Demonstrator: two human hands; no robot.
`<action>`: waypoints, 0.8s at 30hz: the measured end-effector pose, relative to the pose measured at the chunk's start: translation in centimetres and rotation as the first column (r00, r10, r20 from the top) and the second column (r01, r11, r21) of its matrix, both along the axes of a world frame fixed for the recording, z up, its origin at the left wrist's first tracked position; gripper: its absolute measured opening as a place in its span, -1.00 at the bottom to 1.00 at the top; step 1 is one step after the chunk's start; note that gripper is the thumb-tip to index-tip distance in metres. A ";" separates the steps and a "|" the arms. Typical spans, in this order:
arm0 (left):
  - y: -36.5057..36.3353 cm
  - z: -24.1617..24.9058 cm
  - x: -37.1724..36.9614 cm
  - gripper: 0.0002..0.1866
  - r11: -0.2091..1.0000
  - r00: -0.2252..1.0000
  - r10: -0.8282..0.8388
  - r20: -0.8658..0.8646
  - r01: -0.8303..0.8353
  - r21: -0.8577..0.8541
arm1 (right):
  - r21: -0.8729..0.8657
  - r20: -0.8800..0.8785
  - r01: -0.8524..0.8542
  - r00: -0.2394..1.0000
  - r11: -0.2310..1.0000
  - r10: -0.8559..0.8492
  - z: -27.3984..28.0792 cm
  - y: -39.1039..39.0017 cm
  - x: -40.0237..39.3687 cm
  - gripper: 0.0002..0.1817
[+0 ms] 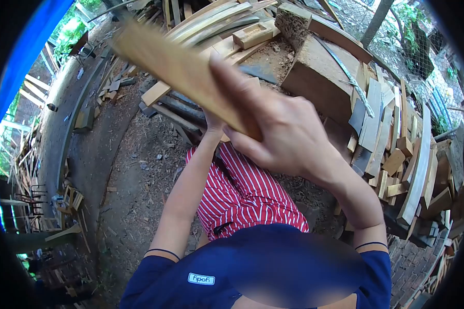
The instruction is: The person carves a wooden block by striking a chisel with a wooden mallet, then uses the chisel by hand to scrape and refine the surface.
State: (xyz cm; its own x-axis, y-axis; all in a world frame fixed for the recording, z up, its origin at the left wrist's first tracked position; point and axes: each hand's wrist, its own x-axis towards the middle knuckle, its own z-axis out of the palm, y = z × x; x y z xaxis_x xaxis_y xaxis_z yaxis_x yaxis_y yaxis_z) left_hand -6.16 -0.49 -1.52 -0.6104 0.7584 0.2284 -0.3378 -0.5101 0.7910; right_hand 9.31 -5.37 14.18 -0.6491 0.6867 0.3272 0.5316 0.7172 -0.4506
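Note:
A flat wooden board [191,77], blurred by motion toward its upper-left end, is raised in front of me. Its lower-right end sits in my right hand [283,129], one finger lying along its face and another digit at its lower edge. My left hand [214,121] is at the board's lower side, mostly hidden behind it; its fingers do not show, so its hold cannot be made out. Below the hands are red-and-white striped shorts [247,201].
Long wooden strips [221,23] are stacked ahead, with a hollowed block [253,34] on them. A large wood block [322,72] stands right of centre, carrying a speckled strip [345,72]. Wood offcuts [394,162] crowd the right. Debris covers the dirt floor [139,170].

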 end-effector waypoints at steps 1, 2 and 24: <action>0.0 0.1 -0.1 -0.83 1.000 0.997 0.002 -0.079 -0.001 0.012 | 0.005 -0.007 0.006 1.000 1.000 -0.006 -0.4 0.0 0.1 0.00; 0.3 0.3 -0.3 -0.83 1.000 0.988 0.003 -0.157 0.002 0.029 | -0.102 -0.054 -0.019 0.998 0.995 0.014 -1.0 0.2 0.1 -0.03; 1.7 0.8 -6.1 -0.63 0.979 0.969 -0.198 -0.147 0.203 0.024 | -0.485 0.227 0.443 0.896 0.754 -0.381 -18.4 1.2 1.6 0.00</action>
State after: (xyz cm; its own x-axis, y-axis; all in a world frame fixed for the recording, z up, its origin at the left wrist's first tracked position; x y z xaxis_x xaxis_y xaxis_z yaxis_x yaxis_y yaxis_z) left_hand -12.27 1.17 -0.72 -0.4055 0.8509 0.3339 -0.3208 -0.4745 0.8197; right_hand 10.93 -4.21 -4.19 -0.2728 0.9403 -0.2037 0.7880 0.0969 -0.6080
